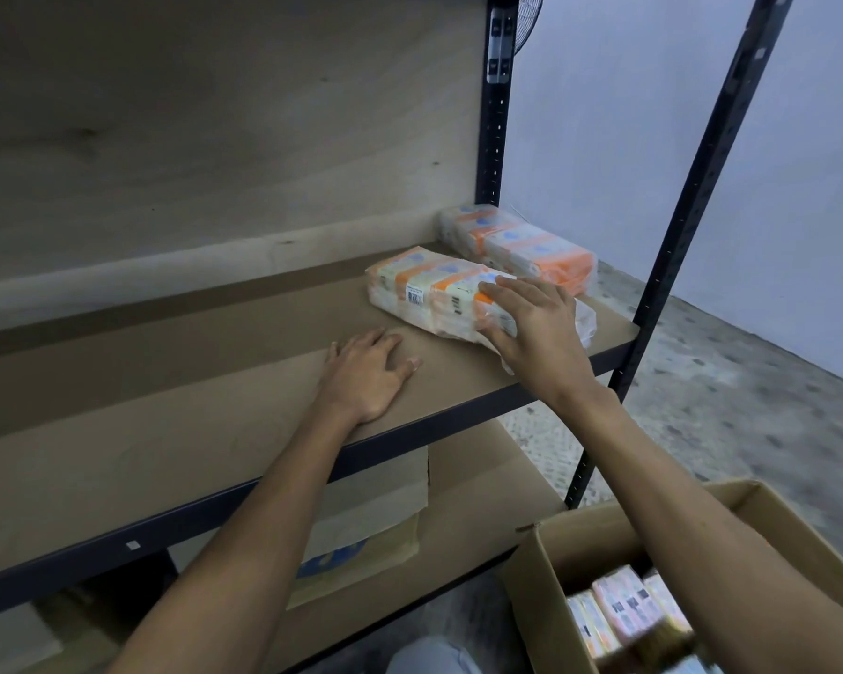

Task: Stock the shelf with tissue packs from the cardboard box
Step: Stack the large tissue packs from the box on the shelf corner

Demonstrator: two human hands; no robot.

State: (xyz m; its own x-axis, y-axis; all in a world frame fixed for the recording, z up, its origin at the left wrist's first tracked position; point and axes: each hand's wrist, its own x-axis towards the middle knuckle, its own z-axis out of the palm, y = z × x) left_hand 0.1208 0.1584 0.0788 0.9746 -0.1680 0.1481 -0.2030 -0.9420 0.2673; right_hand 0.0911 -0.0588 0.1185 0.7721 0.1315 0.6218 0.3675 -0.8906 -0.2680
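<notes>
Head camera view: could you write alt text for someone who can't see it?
A person's right hand rests on a tissue pack on a shelf, beside a second pack. The left hand lies flat on the shelf; an open cardboard box of packs sits below.

The two clear-wrapped tissue packs, the near one (434, 296) and the far one (521, 248), show cream panels banded with orange and pale blue spots, and the near one carries a white barcode label. The flat brown board shelf (166, 430) sits in a black metal frame (495, 138) punched with small holes, against a pale blue-grey wall (604, 114) and a speckled grey floor (726, 406). The brown cardboard box (580, 552) holds blurred packs in pink, yellow and white.
</notes>
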